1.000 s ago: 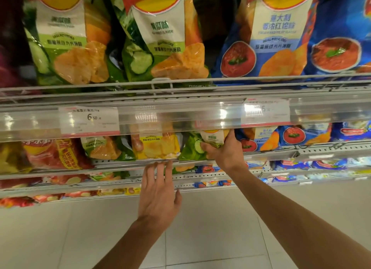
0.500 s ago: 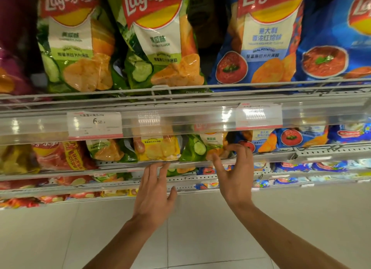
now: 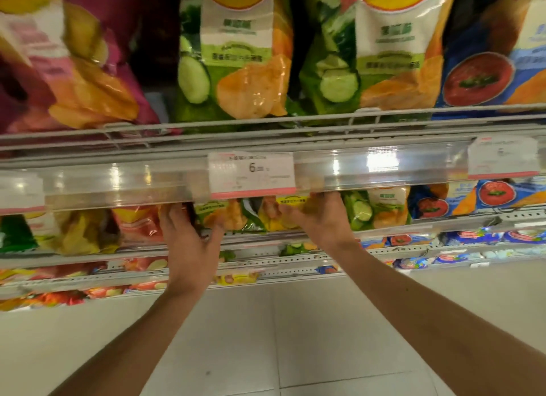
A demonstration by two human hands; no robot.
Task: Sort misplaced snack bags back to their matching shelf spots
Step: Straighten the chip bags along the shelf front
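Just between both hands (image 3: 254, 227), green bag (image 3: 227, 215) and yellow bag (image 3: 283, 215).

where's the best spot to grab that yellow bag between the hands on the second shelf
Probably by its lower side edges, coming from the front and below. The yellow bag stands upright facing out, its top hidden behind the price rail, so only the lower part is reachable. The left hand and right hand already flank that spot.

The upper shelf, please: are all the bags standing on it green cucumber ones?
No: beside two green cucumber bags stand a purple bag at left and a blue tomato bag at right.
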